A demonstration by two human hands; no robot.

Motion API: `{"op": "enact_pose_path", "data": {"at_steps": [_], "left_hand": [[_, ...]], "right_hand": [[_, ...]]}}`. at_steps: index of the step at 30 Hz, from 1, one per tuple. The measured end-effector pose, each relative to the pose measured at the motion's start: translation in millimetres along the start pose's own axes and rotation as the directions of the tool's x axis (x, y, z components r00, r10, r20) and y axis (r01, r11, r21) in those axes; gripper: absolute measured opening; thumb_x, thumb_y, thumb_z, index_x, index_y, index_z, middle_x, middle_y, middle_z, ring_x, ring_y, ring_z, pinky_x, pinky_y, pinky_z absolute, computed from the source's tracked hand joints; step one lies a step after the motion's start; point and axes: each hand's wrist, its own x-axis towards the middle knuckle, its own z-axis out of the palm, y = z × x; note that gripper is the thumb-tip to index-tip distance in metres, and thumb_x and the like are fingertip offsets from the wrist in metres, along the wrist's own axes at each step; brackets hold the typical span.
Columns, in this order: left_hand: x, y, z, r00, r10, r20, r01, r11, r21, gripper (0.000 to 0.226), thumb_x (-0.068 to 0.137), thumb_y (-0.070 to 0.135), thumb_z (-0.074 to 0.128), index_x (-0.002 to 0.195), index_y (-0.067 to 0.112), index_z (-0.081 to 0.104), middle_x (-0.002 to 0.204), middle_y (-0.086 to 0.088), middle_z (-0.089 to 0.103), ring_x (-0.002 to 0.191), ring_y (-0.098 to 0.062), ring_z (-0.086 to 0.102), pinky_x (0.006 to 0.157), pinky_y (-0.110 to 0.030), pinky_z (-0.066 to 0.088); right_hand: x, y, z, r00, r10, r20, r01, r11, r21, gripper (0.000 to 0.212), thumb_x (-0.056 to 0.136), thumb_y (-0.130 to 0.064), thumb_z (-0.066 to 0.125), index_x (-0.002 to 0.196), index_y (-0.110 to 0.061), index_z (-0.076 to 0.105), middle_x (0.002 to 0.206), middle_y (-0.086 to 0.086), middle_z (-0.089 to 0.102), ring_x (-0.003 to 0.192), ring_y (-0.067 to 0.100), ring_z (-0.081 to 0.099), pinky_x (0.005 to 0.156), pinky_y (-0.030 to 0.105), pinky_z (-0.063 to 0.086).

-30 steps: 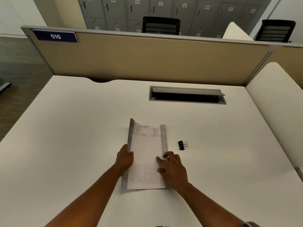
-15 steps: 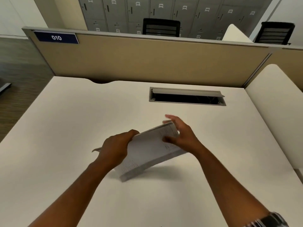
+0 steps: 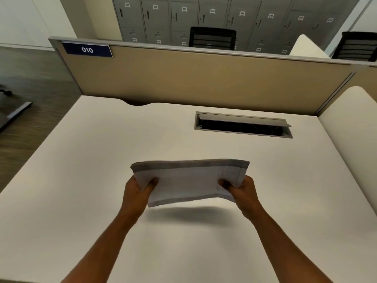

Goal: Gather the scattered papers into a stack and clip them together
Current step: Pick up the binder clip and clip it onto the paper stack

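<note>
The number "010" is printed in white on a dark blue nameplate (image 3: 87, 50), which is fixed to the top rail of the beige partition (image 3: 204, 78) behind the bench's far left corner. Small numbered tags are borne by the grey lockers (image 3: 212, 15) beyond the partition, but their digits are too blurred to be read. Printed lines are seen on the stack of papers (image 3: 189, 180), though none can be made out.

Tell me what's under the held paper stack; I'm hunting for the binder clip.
Under the paper stack, held up by the left hand and right hand, only its shadow on the white desk shows. No clip is visible; the desk behind the stack is hidden.
</note>
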Motion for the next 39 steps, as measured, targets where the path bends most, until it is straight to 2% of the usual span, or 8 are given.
{"op": "enact_pose_path", "data": {"at_steps": [5,11,15,18,21,27,33,39], "left_hand": [[-21.7,6.5,38.7,0.947,0.160,-0.280,-0.141,0.986,0.086,0.023,0.095,0.018,0.062,0.117,0.015,0.058,0.105,0.010,0.065,0.098,-0.002,0.060,0.086,-0.013,0.045],[-38.6,-8.1,48.2,0.942,0.093,-0.321,-0.081,0.995,0.049,0.030,0.093,0.011,0.061,0.119,0.020,0.049,0.105,0.012,0.057,0.098,0.016,0.054,0.082,-0.002,0.042],[-34.3,-9.0,42.5,0.960,0.105,-0.258,-0.087,0.993,0.082,0.033,0.094,0.008,0.059,0.119,0.021,0.043,0.106,0.020,0.054,0.098,0.016,0.053,0.080,-0.001,0.040],[-32.3,-10.6,41.8,0.959,0.110,-0.262,-0.089,0.992,0.094,0.033,0.095,0.006,0.057,0.122,0.016,0.042,0.106,0.019,0.053,0.097,0.018,0.053,0.077,0.000,0.041],[-28.6,-16.1,40.1,0.954,0.117,-0.275,-0.094,0.991,0.094,0.035,0.094,0.007,0.058,0.126,0.010,0.042,0.106,0.007,0.054,0.093,0.011,0.053,0.079,0.000,0.041],[-25.0,-20.7,41.6,0.959,0.109,-0.263,-0.096,0.993,0.062,0.037,0.095,0.011,0.059,0.126,0.017,0.041,0.116,0.001,0.055,0.106,-0.011,0.054,0.085,-0.010,0.042],[-22.0,-25.1,41.3,0.966,0.107,-0.235,-0.094,0.993,0.064,0.038,0.095,0.010,0.057,0.130,0.011,0.040,0.120,-0.002,0.055,0.110,-0.015,0.054,0.082,-0.001,0.041],[-22.3,-24.9,40.8,0.972,0.082,-0.220,-0.070,0.996,0.059,0.041,0.096,0.011,0.056,0.133,0.009,0.039,0.123,0.000,0.053,0.112,-0.015,0.052,0.083,-0.002,0.038]], "right_hand": [[-15.6,1.3,42.5,0.957,-0.061,-0.285,0.068,0.998,0.017,0.021,0.084,-0.012,0.082,0.093,-0.029,0.075,0.087,-0.014,0.078,0.085,0.009,0.074,0.075,0.021,0.058],[-36.4,12.9,60.0,0.975,-0.062,-0.214,0.058,0.998,-0.025,0.039,0.085,-0.011,0.082,0.115,-0.032,0.069,0.109,-0.024,0.070,0.107,0.000,0.065,0.090,0.018,0.055],[-37.4,3.0,51.8,0.931,-0.283,-0.228,0.249,0.954,-0.170,0.062,0.084,-0.001,0.080,0.138,-0.019,0.054,0.118,-0.011,0.069,0.116,0.015,0.065,0.098,0.028,0.054],[-36.1,-9.2,46.7,0.809,-0.550,-0.207,0.454,0.809,-0.372,0.071,0.085,0.007,0.074,0.144,-0.016,0.043,0.131,-0.001,0.061,0.111,0.012,0.068,0.091,0.025,0.057],[-28.7,-20.7,39.4,0.699,-0.715,0.009,0.537,0.516,-0.667,0.070,0.086,0.010,0.066,0.143,-0.028,0.049,0.138,0.003,0.054,0.094,0.007,0.066,0.064,0.025,0.058],[-18.1,-26.3,35.8,0.822,-0.550,0.145,0.368,0.319,-0.873,0.073,0.088,0.000,0.060,0.150,-0.038,0.048,0.135,0.000,0.055,0.069,0.010,0.057,0.052,0.017,0.042],[-14.3,-35.0,36.2,0.843,-0.509,0.175,0.345,0.261,-0.902,0.086,0.092,0.003,0.047,0.156,-0.051,0.024,0.132,0.000,0.052,0.062,0.016,0.049,0.045,0.024,0.037],[-4.3,-35.3,37.8,0.851,-0.473,0.229,0.362,0.212,-0.908,0.093,0.086,0.004,0.061,0.158,-0.042,0.026,0.119,-0.003,0.058,0.062,0.013,0.046,0.045,0.023,0.037]]}}
